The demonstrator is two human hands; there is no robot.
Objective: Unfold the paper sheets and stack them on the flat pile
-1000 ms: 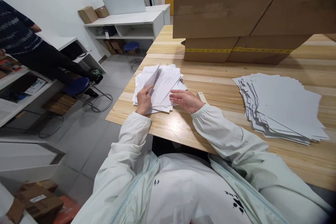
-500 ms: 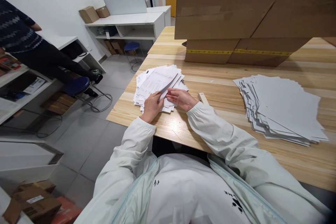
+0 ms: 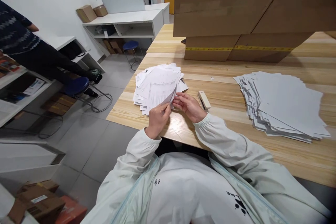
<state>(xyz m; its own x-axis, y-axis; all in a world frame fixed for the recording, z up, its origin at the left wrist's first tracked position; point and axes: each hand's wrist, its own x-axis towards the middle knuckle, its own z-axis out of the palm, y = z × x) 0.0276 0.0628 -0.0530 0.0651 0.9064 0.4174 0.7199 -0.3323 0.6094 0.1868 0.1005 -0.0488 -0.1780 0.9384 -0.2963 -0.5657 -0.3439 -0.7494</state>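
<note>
A printed sheet of paper (image 3: 162,89) lies slanted over a loose stack of papers (image 3: 141,91) near the table's left edge. My left hand (image 3: 159,117) pinches the sheet's near corner between thumb and fingers. At the sheet's right edge is my right hand (image 3: 189,105), its fingers stretched out and the tips at the paper; whether they grip it I cannot tell. Just beyond my right wrist, a cream stapler (image 3: 203,100) rests on the wood.
A second, thicker paper stack (image 3: 288,105) sits at the table's right. Large cardboard boxes (image 3: 223,7) stand at the back of the wooden table (image 3: 220,122). Across the floor, a person (image 3: 21,35) stands near a blue stool (image 3: 77,85) and white shelves.
Both hands have shifted right and toward me, drawing the printed sheet along over the stack. The stapler, partly hidden by my right sleeve before, is now more exposed.
</note>
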